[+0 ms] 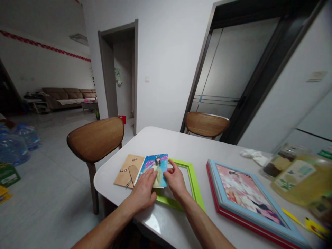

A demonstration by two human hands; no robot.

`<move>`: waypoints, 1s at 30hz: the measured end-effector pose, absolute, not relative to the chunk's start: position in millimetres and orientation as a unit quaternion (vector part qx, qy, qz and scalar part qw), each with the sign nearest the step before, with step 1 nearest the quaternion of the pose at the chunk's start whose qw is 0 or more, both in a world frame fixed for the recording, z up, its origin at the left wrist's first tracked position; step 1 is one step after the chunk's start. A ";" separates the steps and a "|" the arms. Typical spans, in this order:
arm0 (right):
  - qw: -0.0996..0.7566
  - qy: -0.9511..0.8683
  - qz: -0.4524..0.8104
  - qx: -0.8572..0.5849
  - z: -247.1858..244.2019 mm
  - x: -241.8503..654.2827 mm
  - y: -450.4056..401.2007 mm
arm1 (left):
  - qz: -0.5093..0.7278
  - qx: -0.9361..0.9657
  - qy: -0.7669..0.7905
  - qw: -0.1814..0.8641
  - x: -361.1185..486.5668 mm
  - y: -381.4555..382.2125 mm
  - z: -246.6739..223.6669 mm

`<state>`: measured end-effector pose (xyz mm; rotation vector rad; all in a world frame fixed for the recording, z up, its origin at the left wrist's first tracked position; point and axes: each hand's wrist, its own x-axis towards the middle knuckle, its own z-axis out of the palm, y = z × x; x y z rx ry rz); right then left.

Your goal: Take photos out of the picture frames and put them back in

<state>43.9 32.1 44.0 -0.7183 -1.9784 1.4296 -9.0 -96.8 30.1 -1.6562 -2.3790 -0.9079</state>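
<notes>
A colourful picture [162, 162] with a drawn figure on blue lies partly across a lime-green photo frame [192, 176] and a brown backing board [123, 172]. The board has metal clips and a stand flap. My left hand [145, 186] rests on the picture's lower left part, its fingers stretched out flat. At the picture's right edge, my right hand [176, 180] pinches it between thumb and fingers, the index finger extended along the edge. The left part of the green frame is hidden under the picture and my hands.
To the right, a blue-framed picture [217, 173] lies on a red frame [214, 197]. Beyond are a bottle of yellow liquid [298, 180], a crumpled tissue [255, 156] and a yellow tool [315, 226]. Wooden chairs [97, 138] stand at the white table [109, 176].
</notes>
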 end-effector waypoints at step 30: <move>0.269 -0.738 0.423 -0.451 21.5 102.3 107.5 | -0.500 -0.414 -0.754 -0.096 23.1 -68.4 15.6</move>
